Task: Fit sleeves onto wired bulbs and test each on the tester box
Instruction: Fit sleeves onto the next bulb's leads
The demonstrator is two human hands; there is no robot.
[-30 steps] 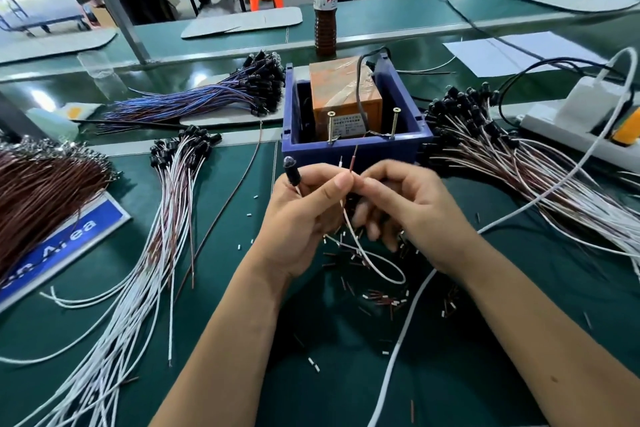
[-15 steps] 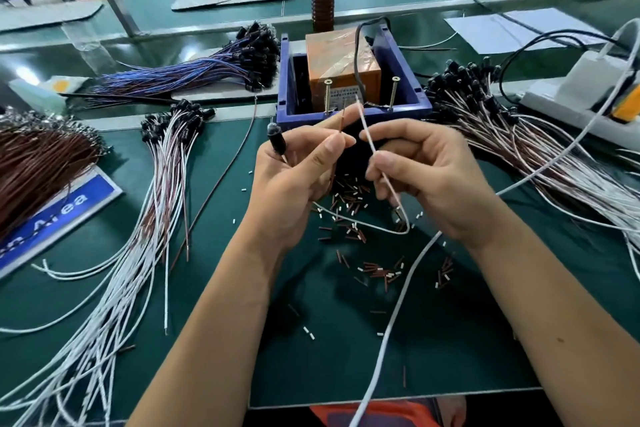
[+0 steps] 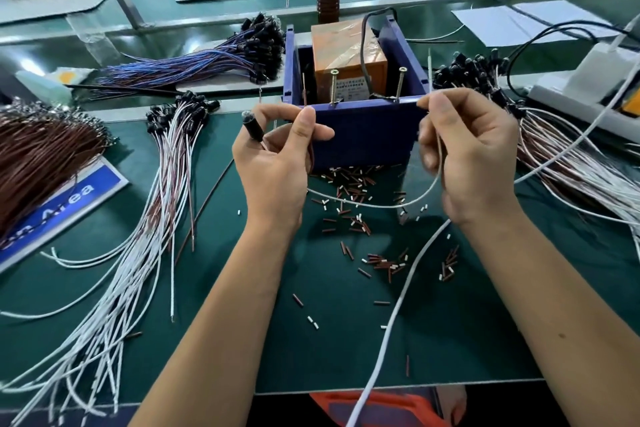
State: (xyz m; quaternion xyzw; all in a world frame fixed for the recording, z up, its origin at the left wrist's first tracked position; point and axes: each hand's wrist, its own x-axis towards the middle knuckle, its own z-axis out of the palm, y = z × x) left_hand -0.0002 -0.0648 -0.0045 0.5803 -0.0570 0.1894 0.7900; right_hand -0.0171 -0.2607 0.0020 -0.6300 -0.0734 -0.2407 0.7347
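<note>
Hands now spread apart before tester box (image 3: 360, 135); earlier together. Left hand (image 3: 277, 163) fingers pinch brown lead upright, bulb (image 3: 250, 121) poking out beside knuckles. Right hand (image 3: 474, 152) fingers pinch white lead (image 3: 363, 203), tip raised. Blue box holds orange transformer (image 3: 346, 52), two screws (image 3: 334, 85) on front rim. Sleeves (image 3: 349, 180) litter bench (image 3: 214, 305).

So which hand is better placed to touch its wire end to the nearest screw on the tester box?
Probably the right hand: its white wire tip stands just beside the right screw. The left hand holds its brown wire farther from the left screw.
</note>
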